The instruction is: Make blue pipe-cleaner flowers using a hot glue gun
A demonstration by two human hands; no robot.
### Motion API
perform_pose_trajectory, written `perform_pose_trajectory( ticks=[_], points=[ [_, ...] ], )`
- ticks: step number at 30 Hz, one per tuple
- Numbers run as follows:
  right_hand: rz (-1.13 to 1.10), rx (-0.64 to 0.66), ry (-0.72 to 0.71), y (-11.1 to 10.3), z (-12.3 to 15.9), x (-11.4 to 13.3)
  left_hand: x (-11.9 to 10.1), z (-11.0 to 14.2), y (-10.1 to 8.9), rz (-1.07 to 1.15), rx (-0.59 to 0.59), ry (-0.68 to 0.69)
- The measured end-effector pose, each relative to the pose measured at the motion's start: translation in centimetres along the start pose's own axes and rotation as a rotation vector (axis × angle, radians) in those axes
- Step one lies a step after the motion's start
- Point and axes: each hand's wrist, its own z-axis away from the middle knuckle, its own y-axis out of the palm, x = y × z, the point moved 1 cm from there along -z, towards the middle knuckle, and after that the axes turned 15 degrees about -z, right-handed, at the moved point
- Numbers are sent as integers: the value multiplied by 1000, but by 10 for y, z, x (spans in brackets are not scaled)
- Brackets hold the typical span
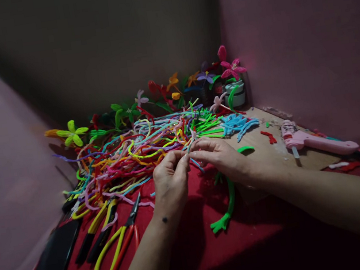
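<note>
Fingertip to fingertip, my left hand (172, 178) and my right hand (219, 155) are both closed in a pinch at the front edge of the pile. Between them is a thin pale pipe cleaner (192, 139), mostly covered by the fingers. A short light blue pipe cleaner (197, 165) pokes out just below the right fingers. Behind the hands spreads a tangled heap of colourful pipe cleaners (120, 163). Under my right forearm lies a bent green pipe-cleaner piece (230, 204) with a frayed-looking end.
Scissors (130, 224) with yellow and orange handles and yellow-black pliers (95, 227) lie left on the red cloth (197, 257). A pink glue gun (315, 140) rests on the brown board (277, 157) at right. Pipe-cleaner flowers (72, 133) line the back, near walls.
</note>
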Motion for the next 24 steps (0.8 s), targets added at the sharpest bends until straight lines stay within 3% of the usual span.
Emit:
perform_pose_trajectory(
  ticks=[6, 12, 16, 24],
  points=[
    [-245, 54, 160, 3, 1, 2, -1, 1, 1, 266, 91, -137],
    [-298, -58, 209, 2, 0, 2, -4, -1, 0, 509, 178, -237],
    [-361, -75, 232, 1, 1, -4, -3, -2, 2, 547, 240, -285],
    [-243, -74, 236, -1, 2, -13, 9, -7, 7, 515, 299, -333]
  ],
)
